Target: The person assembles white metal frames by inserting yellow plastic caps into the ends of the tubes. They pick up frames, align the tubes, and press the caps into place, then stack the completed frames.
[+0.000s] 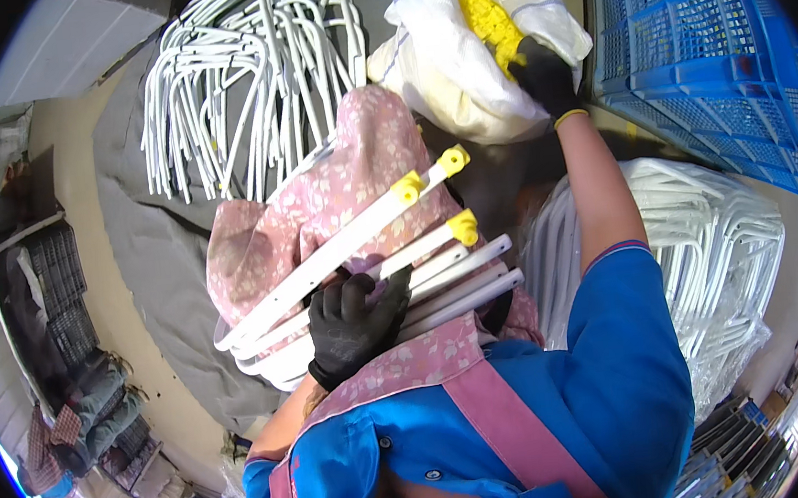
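Across my lap lie several bent white metal tubes (324,264), their ends pointing up and to the right. Three of those ends wear yellow plastic fittings (463,227); the nearer ends are bare, with small holes. My left hand (353,322), in a black glove, is closed around one of the tubes, thumb stretched along it. Far to the right, my gloved right hand (548,79) reaches into a white woven sack (430,73) and touches the loose yellow fittings (484,12) heaped inside. Its fingertips are partly hidden among them, so their grip does not show.
Bent white tubes (211,94) are piled on a grey cloth (143,235) at the far left. A plastic-wrapped stack of white tubes (706,248) stands beside my right arm. Blue plastic crates (686,39) rise at the far right. Pink flowered cloth (353,172) covers my lap.
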Tool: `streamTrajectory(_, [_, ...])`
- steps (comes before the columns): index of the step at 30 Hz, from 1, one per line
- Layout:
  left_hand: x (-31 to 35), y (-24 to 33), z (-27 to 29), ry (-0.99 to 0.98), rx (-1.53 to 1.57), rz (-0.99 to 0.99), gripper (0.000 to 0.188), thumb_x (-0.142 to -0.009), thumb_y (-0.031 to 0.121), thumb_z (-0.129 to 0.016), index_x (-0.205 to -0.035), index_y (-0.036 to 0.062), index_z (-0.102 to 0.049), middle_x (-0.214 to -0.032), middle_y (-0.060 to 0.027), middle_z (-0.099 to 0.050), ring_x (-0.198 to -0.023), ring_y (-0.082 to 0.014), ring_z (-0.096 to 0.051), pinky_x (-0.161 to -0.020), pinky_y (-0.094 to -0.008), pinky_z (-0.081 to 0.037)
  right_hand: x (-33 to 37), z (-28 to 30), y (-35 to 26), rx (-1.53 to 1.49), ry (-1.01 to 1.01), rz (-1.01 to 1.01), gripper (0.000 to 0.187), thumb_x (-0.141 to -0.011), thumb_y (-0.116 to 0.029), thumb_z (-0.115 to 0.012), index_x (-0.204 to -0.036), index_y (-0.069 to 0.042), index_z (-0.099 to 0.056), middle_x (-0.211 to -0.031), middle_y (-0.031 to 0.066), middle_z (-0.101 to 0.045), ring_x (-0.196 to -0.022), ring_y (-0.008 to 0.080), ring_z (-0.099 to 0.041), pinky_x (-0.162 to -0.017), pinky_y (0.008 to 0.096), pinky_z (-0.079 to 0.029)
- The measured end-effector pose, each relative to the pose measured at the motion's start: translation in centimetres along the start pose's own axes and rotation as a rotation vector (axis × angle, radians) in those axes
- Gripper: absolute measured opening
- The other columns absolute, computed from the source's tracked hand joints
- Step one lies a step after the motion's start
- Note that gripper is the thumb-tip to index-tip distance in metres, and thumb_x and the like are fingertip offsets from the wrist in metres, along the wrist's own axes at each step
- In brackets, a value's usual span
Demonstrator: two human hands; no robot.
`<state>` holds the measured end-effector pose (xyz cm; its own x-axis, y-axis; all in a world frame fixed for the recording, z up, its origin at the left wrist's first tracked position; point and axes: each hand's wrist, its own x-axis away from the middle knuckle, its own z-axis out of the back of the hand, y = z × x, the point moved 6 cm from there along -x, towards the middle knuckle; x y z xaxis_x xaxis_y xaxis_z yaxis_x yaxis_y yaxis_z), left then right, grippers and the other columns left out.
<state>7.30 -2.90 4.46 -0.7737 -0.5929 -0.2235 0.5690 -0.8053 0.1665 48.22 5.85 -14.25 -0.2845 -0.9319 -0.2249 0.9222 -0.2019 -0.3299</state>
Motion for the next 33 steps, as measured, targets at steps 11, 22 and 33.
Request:
streamTrajectory(11, [3.3,0.5,0.4,-0.15,0.126,0.07,0.066,-0.079,0.026,-0.066,-0.141,0.0105,-0.053,-0.118,-0.0098,-0.059,-0.094,-0.0274,-0.062,-0.077,-0.0381,-0.052,10.3,12.9,-12.0,-0.911,-0.22,-0.233,0.033,-0.103,-0.024,-0.055,-0.13,-0.006,-0.063,-0.085,-0.0012,-0.065,-0.072,0.008,-0.057,-0.065,0.0255,-0.048])
streamTrajectory(22, [4.8,-1.1,-0.2,-0.172,0.388,0.263,0.031,-0.09,0.023,-0.065,-0.119,0.0113,-0.063,-0.096,-0.0077,-0.064,-0.083,-0.0287,-0.064,-0.072,-0.0414,-0.049,14.9,10.8,-17.3,-0.837,-0.907,-0.347,0.038,-0.102,-0.037,-0.056,-0.121,-0.005,-0.066,-0.075,-0.0008,-0.06,-0.062,0.0042,-0.054,-0.056,0.0212,-0.045])
streamTrajectory(33, [4.1,-1.0,0.1,-0.019,0.329,0.223,0.028,-0.088,0.027,-0.069,-0.111,0.0122,-0.065,-0.089,-0.006,-0.066,-0.077,-0.027,-0.064,-0.067,-0.04,-0.049,14.9,12.4,-20.6,-0.993,-0.927,-0.44,0.042,-0.1,-0.042,-0.055,-0.116,-0.006,-0.069,-0.068,0.0016,-0.06,-0.045,0.004,-0.045,-0.044,0.0197,-0.036])
